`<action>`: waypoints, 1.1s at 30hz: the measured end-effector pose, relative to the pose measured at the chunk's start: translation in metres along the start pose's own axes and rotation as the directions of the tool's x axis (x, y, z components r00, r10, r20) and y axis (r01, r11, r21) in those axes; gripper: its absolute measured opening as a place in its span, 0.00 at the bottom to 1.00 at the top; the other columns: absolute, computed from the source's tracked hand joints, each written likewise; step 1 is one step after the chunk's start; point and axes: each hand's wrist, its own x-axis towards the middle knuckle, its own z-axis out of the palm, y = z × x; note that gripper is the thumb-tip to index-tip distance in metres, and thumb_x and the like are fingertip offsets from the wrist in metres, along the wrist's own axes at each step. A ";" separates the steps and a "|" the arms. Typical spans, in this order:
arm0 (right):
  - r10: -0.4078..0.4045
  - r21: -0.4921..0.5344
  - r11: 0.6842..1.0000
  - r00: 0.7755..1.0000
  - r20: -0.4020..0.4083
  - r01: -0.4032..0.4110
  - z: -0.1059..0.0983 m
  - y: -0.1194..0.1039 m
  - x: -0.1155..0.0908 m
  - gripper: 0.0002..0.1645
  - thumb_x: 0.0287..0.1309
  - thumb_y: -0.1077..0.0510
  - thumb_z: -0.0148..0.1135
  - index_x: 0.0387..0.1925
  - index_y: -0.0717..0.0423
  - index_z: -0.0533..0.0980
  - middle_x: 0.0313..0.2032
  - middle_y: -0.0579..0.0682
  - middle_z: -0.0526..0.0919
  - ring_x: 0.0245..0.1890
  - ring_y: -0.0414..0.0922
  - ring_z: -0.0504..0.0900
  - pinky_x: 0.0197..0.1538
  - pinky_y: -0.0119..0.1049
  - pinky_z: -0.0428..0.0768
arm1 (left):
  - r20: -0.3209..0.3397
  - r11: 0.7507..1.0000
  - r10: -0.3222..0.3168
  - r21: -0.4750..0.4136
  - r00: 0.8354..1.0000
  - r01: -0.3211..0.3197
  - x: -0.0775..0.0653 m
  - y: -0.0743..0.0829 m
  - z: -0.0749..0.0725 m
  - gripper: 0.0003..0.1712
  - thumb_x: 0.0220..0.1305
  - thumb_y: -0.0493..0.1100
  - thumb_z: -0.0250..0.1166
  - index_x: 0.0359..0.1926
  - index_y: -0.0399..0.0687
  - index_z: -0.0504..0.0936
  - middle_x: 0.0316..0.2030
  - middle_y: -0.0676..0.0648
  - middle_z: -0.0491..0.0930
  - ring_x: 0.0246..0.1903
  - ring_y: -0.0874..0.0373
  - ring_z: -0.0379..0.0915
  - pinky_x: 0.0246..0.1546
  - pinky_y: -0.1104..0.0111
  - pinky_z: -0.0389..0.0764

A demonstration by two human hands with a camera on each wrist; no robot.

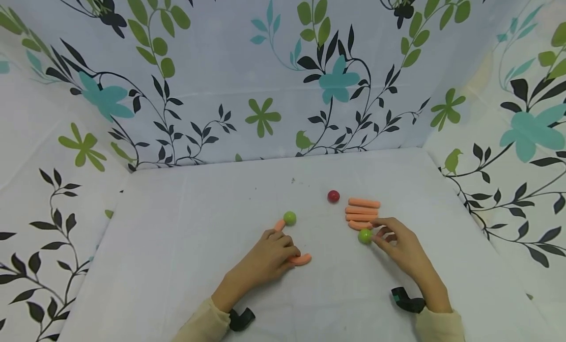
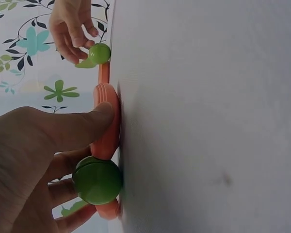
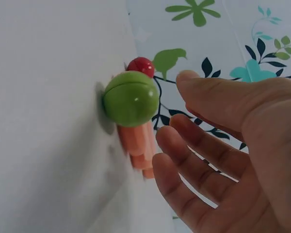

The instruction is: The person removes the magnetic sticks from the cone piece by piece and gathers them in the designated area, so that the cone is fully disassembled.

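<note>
In the head view my left hand (image 1: pixel 270 257) is low over the table, thumb and fingers round a short, curved orange stick (image 1: pixel 302 259). The left wrist view shows the thumb pressed along this grooved piece (image 2: pixel 106 121). A green ball (image 2: pixel 97 180) sits right at the fingers there, and they pass behind it. Beyond this hand another green ball (image 1: pixel 289 218) touches an orange stick (image 1: pixel 280 225). My right hand (image 1: pixel 400 243) has its thumb and fingers spread beside a green ball (image 3: pixel 131 99), with a small gap showing in the right wrist view.
Several orange sticks (image 1: pixel 362 210) lie in a stacked row just beyond the right hand. A red ball (image 1: pixel 333 196) is at their upper left. The white tabletop (image 1: pixel 199 209) ends at a leaf-patterned cloth (image 1: pixel 212 86) behind and at the sides.
</note>
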 end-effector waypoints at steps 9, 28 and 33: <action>-0.103 0.067 0.992 0.994 -0.048 0.106 0.008 -0.015 0.006 0.21 0.62 0.68 0.71 0.56 0.56 0.80 0.49 0.52 0.86 0.44 0.33 0.80 0.45 0.27 0.83 | -0.020 0.999 0.042 -0.011 0.999 -0.042 -0.004 -0.001 -0.003 0.05 0.64 0.48 0.75 0.40 0.61 0.87 0.36 0.60 0.80 0.44 0.61 0.76 0.61 0.55 0.76; -0.137 0.324 0.940 0.987 0.080 0.104 0.084 -0.069 0.029 0.20 0.67 0.61 0.69 0.59 0.59 0.79 0.54 0.56 0.85 0.50 0.47 0.84 0.52 0.40 0.87 | 0.061 0.999 -0.018 0.040 0.998 0.016 -0.005 0.002 -0.006 0.13 0.61 0.38 0.76 0.41 0.64 0.89 0.50 0.58 0.83 0.63 0.56 0.72 0.67 0.49 0.73; -0.090 0.343 0.937 0.994 0.057 0.065 0.097 -0.076 0.036 0.22 0.67 0.62 0.69 0.61 0.57 0.77 0.57 0.57 0.84 0.54 0.51 0.84 0.53 0.44 0.87 | 0.071 0.997 -0.041 0.071 0.997 0.036 -0.005 0.003 -0.006 0.14 0.60 0.38 0.77 0.41 0.65 0.89 0.51 0.59 0.83 0.64 0.55 0.73 0.68 0.48 0.73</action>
